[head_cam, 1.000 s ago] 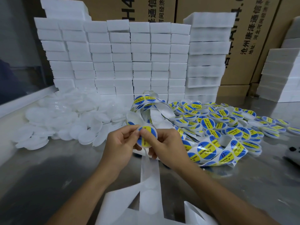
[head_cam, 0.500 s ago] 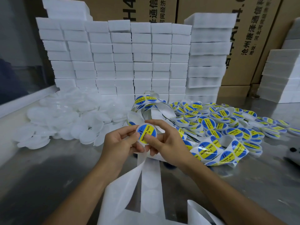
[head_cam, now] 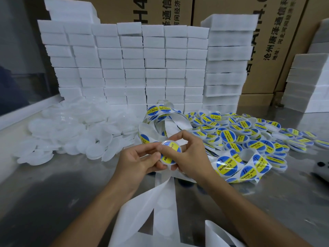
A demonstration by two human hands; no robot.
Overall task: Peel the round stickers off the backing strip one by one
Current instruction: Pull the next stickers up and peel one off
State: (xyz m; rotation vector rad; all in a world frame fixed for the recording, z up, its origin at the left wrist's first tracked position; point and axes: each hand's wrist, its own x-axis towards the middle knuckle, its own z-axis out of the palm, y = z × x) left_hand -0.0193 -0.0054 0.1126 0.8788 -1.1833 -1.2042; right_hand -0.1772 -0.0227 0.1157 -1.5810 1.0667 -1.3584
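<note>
Both hands meet over the table (head_cam: 53, 193), sharing one grip on a round blue-and-yellow sticker (head_cam: 169, 154). The sticker appears to sit on a clear round lid; whether it is fully pressed down cannot be told.

Left hand (head_cam: 140, 161): fingers curled, thumb and fingertips holding the sticker's left edge. Right hand (head_cam: 187, 154): thumb lies across the sticker's face, index finger arches over its top, the other fingers curl behind it. Both grips narrow and closed on the piece.

Backing strip (head_cam: 165, 202): bare white length hangs straight down from under the grip toward the viewer, with empty round outlines on it; more bare strip curls below and to either side. Loaded strip (head_cam: 245, 166) with stickers still on it loops just right of the grip and also rises behind it.

Behind and right of the grip: pile of labelled lids (head_cam: 249, 132). Left of the grip: heap of plain clear lids (head_cam: 76, 132). Far behind: stacked white foam blocks (head_cam: 133, 65), cardboard boxes (head_cam: 281, 41) beyond them.
</note>
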